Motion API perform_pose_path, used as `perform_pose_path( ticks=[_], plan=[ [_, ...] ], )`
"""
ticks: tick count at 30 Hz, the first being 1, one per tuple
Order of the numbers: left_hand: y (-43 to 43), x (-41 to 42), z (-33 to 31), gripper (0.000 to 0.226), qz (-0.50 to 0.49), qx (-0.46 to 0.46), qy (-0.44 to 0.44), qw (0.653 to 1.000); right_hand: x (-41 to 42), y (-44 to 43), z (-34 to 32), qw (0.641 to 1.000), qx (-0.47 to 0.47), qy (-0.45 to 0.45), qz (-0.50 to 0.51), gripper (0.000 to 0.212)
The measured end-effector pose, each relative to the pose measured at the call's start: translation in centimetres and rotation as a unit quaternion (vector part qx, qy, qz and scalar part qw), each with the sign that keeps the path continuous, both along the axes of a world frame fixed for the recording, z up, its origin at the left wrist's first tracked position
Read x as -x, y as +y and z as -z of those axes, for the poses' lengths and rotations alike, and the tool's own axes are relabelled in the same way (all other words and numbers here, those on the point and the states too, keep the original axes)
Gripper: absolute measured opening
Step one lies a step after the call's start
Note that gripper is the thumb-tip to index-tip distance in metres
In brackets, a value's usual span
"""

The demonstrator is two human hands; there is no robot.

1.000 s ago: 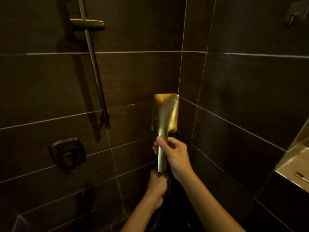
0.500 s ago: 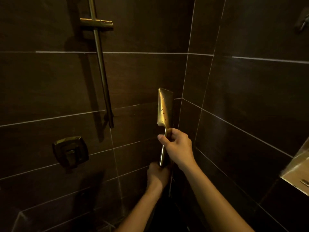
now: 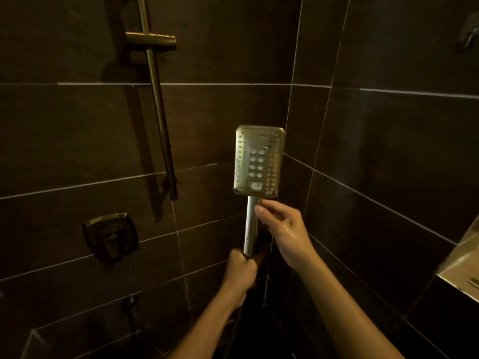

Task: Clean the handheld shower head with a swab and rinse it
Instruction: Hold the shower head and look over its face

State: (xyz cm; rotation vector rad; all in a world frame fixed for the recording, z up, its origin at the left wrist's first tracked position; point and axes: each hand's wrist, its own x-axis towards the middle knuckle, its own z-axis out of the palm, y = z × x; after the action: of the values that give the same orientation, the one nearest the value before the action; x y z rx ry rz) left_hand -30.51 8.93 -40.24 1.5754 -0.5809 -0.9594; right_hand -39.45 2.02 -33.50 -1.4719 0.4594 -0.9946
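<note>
Handheld shower head [image 3: 258, 161] stands upright in the corner of a dark-tiled shower, its rectangular spray face turned toward the camera, rows of nozzles and a small mode button plain to see. It is off its mount and well clear of the brass slide bar [image 3: 158, 112] on the far wall [image 3: 77, 141] to the left.

The left hand [image 3: 242, 270] is clenched around the bottom end of the handle [image 3: 251, 226]. The right hand [image 3: 283, 229], glistening wet, pinches the handle just under the head between thumb and fingers. No swab shows in either hand.

A square valve control [image 3: 111, 237] sits low on the left wall, and a lit niche ledge [image 3: 464, 265] juts in at the right edge.

The fixture looks like rigid plated metal: stiff, probably with some weight toward the head, and likely slick under wet fingers. The round handle appears the safest hold, gripped low for support and high, near the neck, for steering the face. The nozzle face itself seems best left free for cleaning. Any hose below the left hand is lost in shadow.
</note>
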Motion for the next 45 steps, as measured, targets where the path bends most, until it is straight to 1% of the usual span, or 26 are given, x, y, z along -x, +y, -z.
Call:
perform_pose_path(
  ticks=[3,4,7,9,11,13,14,15,17,19,23,25,26,27,29,30,32,33,35,37,38,39,40,41,43,45],
  plan=[
    [0.3,0.2,-0.5,0.020,0.059,0.030,0.041,0.997,-0.3,0.3,-0.3,0.991,-0.099,-0.044,-0.073,0.026],
    [0.3,0.3,-0.7,0.013,0.060,0.039,0.044,0.996,-0.4,0.5,-0.4,0.991,-0.102,-0.048,-0.071,0.025],
    [0.2,0.4,-1.1,0.020,0.030,0.061,0.055,0.996,-0.7,0.9,-0.7,0.999,-0.029,-0.006,-0.011,0.024],
    [0.2,0.2,-1.1,0.028,0.007,0.064,0.054,0.997,-0.9,1.5,-1.3,0.999,0.009,0.012,0.035,0.017],
    [0.4,0.0,-1.0,0.034,-0.004,0.051,0.052,0.997,-1.2,1.8,-1.6,0.995,0.053,0.031,0.080,0.022],
    [0.4,-0.2,-1.0,0.036,-0.009,0.044,0.040,0.998,-1.2,1.8,-1.7,0.993,0.063,0.041,0.092,0.026],
    [0.5,-0.2,-1.2,0.036,-0.008,0.042,0.035,0.998,-1.2,1.8,-1.8,0.996,0.046,0.033,0.074,0.024],
    [0.4,-0.2,-1.1,0.031,-0.002,0.043,0.034,0.998,-1.0,1.7,-1.7,0.998,0.024,0.021,0.045,0.023],
    [0.6,0.0,-1.2,0.024,0.013,0.039,0.037,0.998,-0.8,1.6,-1.6,1.000,-0.026,-0.001,-0.015,0.028],
    [0.6,0.2,-0.9,0.027,0.015,0.032,0.051,0.998,-0.7,1.5,-1.8,0.997,-0.052,0.000,-0.054,0.034],
    [1.0,0.1,-0.9,0.030,-0.013,0.029,0.065,0.997,-0.7,1.6,-2.6,0.996,-0.038,0.040,-0.073,0.029],
    [1.3,-0.1,-1.2,0.030,-0.010,0.017,0.063,0.998,-0.7,1.7,-2.8,0.996,-0.046,0.027,-0.076,0.030],
    [1.5,-0.1,-1.7,0.029,0.005,0.013,0.055,0.998,-0.7,1.7,-2.8,0.994,-0.068,0.013,-0.088,0.031],
    [1.7,-0.1,-2.0,0.031,0.026,0.008,0.047,0.999,-0.8,1.7,-2.9,0.989,-0.100,-0.005,-0.106,0.033],
    [2.0,0.1,-2.5,0.048,0.071,0.011,0.041,0.997,-0.9,1.9,-3.0,0.976,-0.160,-0.035,-0.145,0.033],
    [2.0,0.1,-2.5,0.051,0.076,0.015,0.043,0.996,-1.0,2.0,-3.2,0.972,-0.166,-0.038,-0.159,0.034],
    [1.9,0.4,-2.5,0.036,0.044,0.017,0.044,0.998,-1.2,2.2,-3.4,0.980,-0.123,-0.018,-0.153,0.034],
    [1.7,0.3,-2.3,0.030,0.020,0.020,0.045,0.999,-1.4,2.4,-3.4,0.989,-0.072,0.005,-0.127,0.033],
    [1.1,-0.1,-2.0,0.027,-0.015,0.020,0.035,0.999,-1.8,3.0,-3.4,0.996,0.045,0.060,-0.043,0.030],
    [1.1,-0.2,-2.6,0.018,-0.018,0.027,0.006,0.999,-2.4,3.3,-3.3,0.986,0.134,0.088,0.044,0.023],
    [1.3,-0.4,-2.9,0.010,-0.019,0.033,-0.014,0.999,-2.6,3.2,-3.2,0.982,0.152,0.088,0.071,0.018],
    [1.4,-0.6,-2.8,0.009,-0.022,0.038,-0.028,0.999,-2.7,3.0,-3.1,0.982,0.152,0.081,0.080,0.013],
    [1.6,-0.8,-2.9,0.015,-0.022,0.043,-0.028,0.998,-2.6,2.8,-3.1,0.987,0.132,0.066,0.066,0.010],
    [1.8,-0.9,-3.1,0.019,-0.013,0.048,-0.020,0.999,-2.6,2.6,-3.0,0.994,0.098,0.049,0.032,0.012],
    [2.1,-1.0,-3.3,0.022,0.013,0.037,0.000,0.999,-2.4,2.1,-3.0,0.998,0.013,0.019,-0.050,0.025],
    [2.3,-1.2,-3.3,0.022,0.024,0.027,0.011,0.999,-2.2,1.7,-3.1,0.992,-0.041,0.005,-0.117,0.037]
  ],
)
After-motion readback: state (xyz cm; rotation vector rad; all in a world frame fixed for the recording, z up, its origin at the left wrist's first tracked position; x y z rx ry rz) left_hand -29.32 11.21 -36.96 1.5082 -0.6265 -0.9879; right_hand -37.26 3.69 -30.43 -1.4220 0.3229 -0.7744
